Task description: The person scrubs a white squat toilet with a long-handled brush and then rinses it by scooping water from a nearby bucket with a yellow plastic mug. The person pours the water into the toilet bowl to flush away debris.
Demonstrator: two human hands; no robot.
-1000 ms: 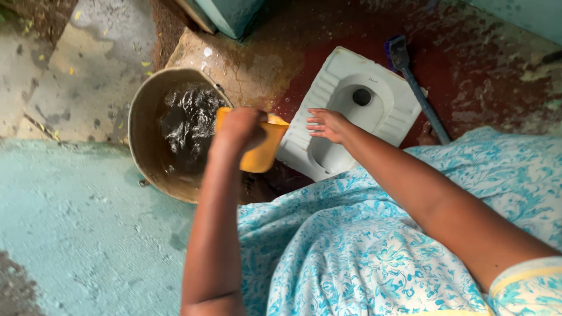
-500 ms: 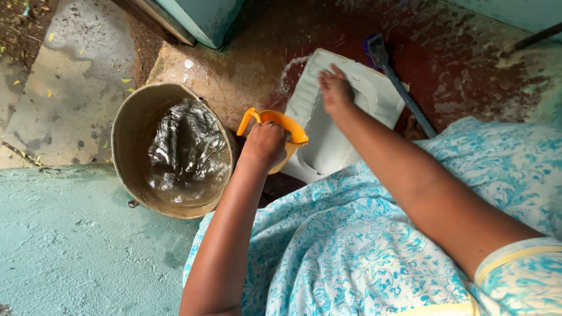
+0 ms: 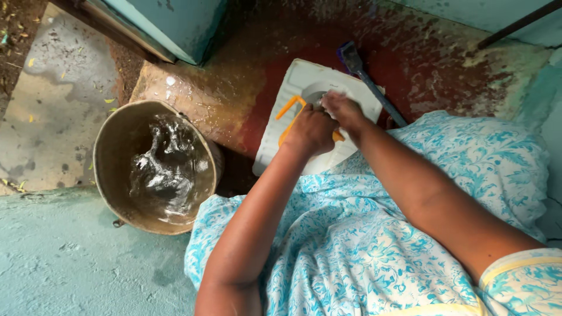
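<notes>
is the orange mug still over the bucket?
No, the left hand holds the orange mug over the white squat pan, well to the right of the water-filled bucket.

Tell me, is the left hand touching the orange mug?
Touching. The head view shows the left hand wrapped around the orange mug over the white squat pan, with only the handle and a rim sliver showing.

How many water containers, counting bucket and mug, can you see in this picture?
2. A round bucket holding water stands on the floor at left. An orange mug is held in the left hand over the white squat pan. Others may be out of view.
</notes>
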